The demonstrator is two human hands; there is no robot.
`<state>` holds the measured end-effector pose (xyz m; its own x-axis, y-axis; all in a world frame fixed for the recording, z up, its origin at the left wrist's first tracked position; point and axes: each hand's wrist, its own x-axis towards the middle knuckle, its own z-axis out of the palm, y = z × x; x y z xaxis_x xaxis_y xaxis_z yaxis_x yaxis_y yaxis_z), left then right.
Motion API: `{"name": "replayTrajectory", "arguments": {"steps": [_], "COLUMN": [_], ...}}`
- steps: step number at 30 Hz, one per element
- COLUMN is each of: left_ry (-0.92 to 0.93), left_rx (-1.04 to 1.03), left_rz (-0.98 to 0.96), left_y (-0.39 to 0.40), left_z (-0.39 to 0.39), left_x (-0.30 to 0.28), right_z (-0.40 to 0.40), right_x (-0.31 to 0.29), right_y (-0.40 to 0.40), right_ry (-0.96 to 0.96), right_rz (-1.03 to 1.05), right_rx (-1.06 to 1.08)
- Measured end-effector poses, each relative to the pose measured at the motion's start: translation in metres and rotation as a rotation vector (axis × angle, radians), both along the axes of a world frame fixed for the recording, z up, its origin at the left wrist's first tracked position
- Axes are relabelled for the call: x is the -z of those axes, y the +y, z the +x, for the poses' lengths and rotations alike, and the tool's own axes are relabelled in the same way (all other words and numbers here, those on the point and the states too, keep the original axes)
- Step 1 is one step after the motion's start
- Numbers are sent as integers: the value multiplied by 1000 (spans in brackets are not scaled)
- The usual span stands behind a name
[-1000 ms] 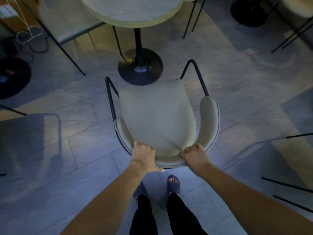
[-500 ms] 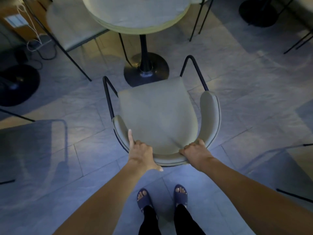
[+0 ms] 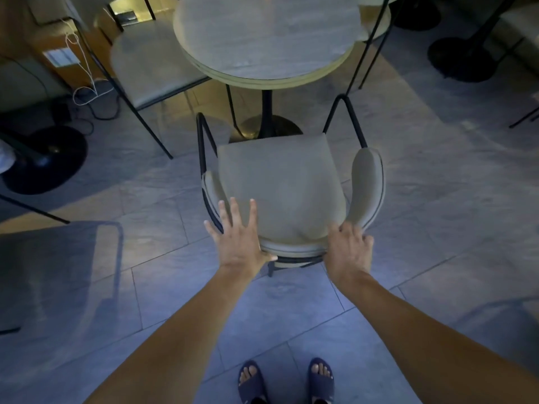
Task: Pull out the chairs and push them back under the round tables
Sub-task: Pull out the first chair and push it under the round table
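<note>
A beige padded chair with a black metal frame stands in front of me, its seat facing a round table on a black pedestal. The front of the seat is near the table's base, outside the tabletop's edge. My left hand rests on the left of the curved backrest with its fingers spread flat and the thumb under the rim. My right hand curls over the backrest's right side.
A second beige chair sits left of the table. A black round table base lies at far left, another at top right. A white cable trails on the floor. My sandalled feet stand on grey tiles.
The chair has slid forward toward the table. My left hand has opened from a grip to spread fingers on the backrest. My feet have dropped back from the chair.
</note>
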<state>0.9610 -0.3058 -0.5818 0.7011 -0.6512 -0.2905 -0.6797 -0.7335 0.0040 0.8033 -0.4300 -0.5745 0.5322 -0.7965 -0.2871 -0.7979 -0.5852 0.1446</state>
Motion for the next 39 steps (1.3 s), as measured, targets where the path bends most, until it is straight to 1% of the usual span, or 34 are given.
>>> {"name": "replayTrajectory", "arguments": {"steps": [2, 4, 7, 11, 14, 16, 18, 20, 23, 26, 29, 33, 36, 39], "left_ry": [-7, -5, 25, 44, 48, 70, 75, 67, 117, 174, 143, 184, 192, 130], "left_rx": [-35, -44, -57, -159, -204, -189, -156, -104, -35, -25, 19, 61, 87, 110], "left_rz": [-26, -12, -10, -142, -223, -227, -222, -245, -201, -94, -19, -46, -99, -143], "left_y": [-5, -11, -17, -20, -21, -21, -17, -8, 11, 23, 26, 22, 19, 14], "left_z": [10, 18, 31, 42, 53, 58, 57, 54, 46, 41, 40, 47, 50, 49], "left_x": [1, 1, -1, -6, -9, -13, -15, -17, -14, -15, -25, -43, -55, -67], "right_z": [9, 16, 27, 37, 50, 55, 55, 52, 53, 66, 76, 87, 93, 96], "right_x": [4, 3, 5, 11, 6, 0, -4, -7, -14, -19, -14, -9, -6, -8], "right_y": [-1, -6, -15, -15, -24, -29, -29, -30, -32, -26, -17, -14, -12, -8], "right_ry": [-61, -120, -216, -228, -246, -205, -85, -9, 25, 5, -111, -238, -235, -236], "right_rz": [107, 217, 279, 327, 405, 440, 468, 511, 557, 604, 699, 812, 837, 830], "right_rx": [62, 92, 76, 9, -31, -33, -55, -81, -83, -56, 37, 238, 267, 290]}}
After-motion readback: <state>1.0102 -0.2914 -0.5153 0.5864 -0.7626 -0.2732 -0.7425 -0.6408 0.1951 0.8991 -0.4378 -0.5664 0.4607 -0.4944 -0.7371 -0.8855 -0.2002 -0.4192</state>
